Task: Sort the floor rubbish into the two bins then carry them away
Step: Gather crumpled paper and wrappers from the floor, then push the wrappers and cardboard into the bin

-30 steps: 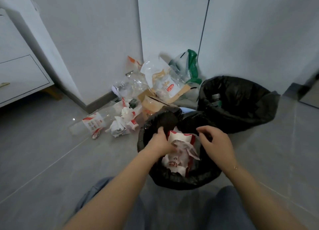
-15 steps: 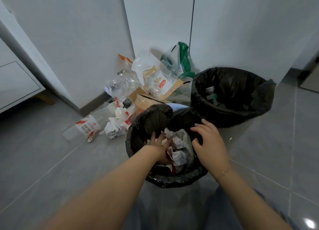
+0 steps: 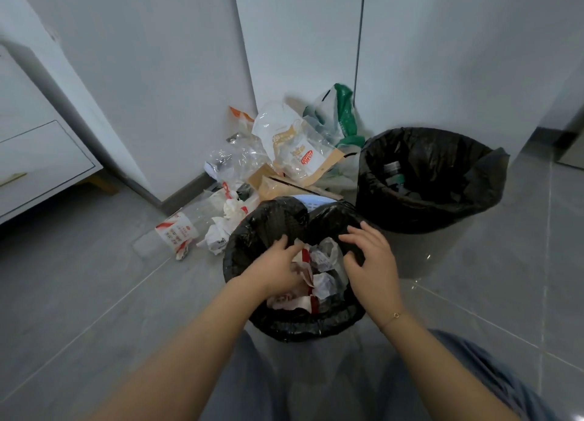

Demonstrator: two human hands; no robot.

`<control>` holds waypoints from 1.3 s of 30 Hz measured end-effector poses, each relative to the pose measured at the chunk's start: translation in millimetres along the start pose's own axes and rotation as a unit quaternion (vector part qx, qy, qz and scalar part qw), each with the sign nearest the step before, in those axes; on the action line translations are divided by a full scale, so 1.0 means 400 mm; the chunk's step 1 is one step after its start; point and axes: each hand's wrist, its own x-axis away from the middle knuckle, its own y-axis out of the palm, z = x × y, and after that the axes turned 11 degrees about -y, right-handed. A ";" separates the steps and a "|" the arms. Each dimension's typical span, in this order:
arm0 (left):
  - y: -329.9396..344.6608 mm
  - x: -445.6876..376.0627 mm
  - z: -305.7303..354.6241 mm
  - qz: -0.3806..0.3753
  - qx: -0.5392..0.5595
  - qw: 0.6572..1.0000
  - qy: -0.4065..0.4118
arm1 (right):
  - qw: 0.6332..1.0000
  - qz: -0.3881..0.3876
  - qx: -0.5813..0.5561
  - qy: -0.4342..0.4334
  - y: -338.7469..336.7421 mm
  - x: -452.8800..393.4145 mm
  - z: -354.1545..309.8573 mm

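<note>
Nearest to me, the person crouches over the near bin (image 3: 294, 326), both forearms reaching down into its black liner. A second ago a red-and-white wrapper stood up proud between the hands; now it has been pushed down, and the crumpled paper wrappers (image 3: 319, 272) sit lower inside the rim. The left hand (image 3: 278, 269) lies on top of that wad, its fingers bent over the paper and pressing it; whether they pinch any piece I cannot tell. The right hand (image 3: 369, 262) has slid to the liner's far-right edge, fingers spread and relaxed, resting against the plastic and holding nothing. To my eye this is a packing-down step, making room, so the sorting is only partly done. Just beyond the near bin, on the floor against the wall, plenty waits: a flattened red-and-white carton (image 3: 175, 231), balls of crumpled tissue (image 3: 221, 234), a clear printed plastic bag (image 3: 294, 148) leaning on brown cardboard (image 3: 271, 183), and a green-and-clear bag (image 3: 343, 117) behind. To the right stands the far bin (image 3: 436, 212), with what looks like a bottle (image 3: 393, 174) inside, touched by neither hand.
</note>
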 end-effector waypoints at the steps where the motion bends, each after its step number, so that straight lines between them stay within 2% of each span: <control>1: -0.009 0.025 -0.006 0.019 0.004 1.000 0.005 | 1.000 0.007 -0.006 0.007 0.008 0.000 -0.007; 4: -0.025 0.097 -0.044 0.061 0.029 0.998 0.004 | 0.999 0.021 -0.023 0.016 0.041 0.002 -0.045; 7: -0.012 0.134 -0.082 0.095 -0.026 0.995 -0.015 | 1.000 0.014 -0.015 0.020 0.061 0.002 -0.065; 9: 0.006 0.146 -0.096 0.136 -0.052 0.989 -0.018 | 1.000 -0.013 0.011 0.017 0.058 0.000 -0.071; 12: 0.036 0.152 -0.095 0.175 -0.042 0.984 0.000 | 0.992 -0.072 0.107 -0.010 0.053 -0.012 -0.080; 14: 0.038 0.151 -0.098 0.187 -0.010 0.982 0.018 | 0.984 -0.097 0.145 -0.025 0.050 -0.033 -0.105; 16: 0.021 0.156 -0.113 0.202 0.055 0.977 0.038 | 0.985 -0.109 0.125 -0.047 0.051 -0.064 -0.143; 19: -0.029 0.162 -0.170 0.276 0.160 0.947 0.049 | 0.985 -0.136 0.081 -0.075 0.072 -0.122 -0.209; 22: -0.068 0.138 -0.272 0.338 0.224 0.914 0.009 | 0.974 -0.184 0.065 -0.114 0.137 -0.188 -0.270; 26: -0.068 0.091 -0.381 0.288 0.275 0.915 -0.061 | 0.938 -0.300 0.050 -0.164 0.259 -0.284 -0.314; 29: -0.033 0.060 -0.421 0.222 0.273 0.935 -0.048 | 0.888 -0.431 0.080 -0.140 0.336 -0.329 -0.307; 32: 0.011 0.024 -0.429 0.177 0.283 0.941 -0.052 | 0.861 -0.439 0.179 -0.182 0.349 -0.338 -0.286; 36: 0.035 -0.071 -0.411 0.214 0.376 0.898 -0.079 | 0.850 -0.468 0.194 -0.147 0.303 -0.310 -0.251; 39: 0.031 -0.156 -0.365 0.240 0.483 0.837 -0.088 | 0.837 -0.502 0.198 -0.093 0.271 -0.297 -0.217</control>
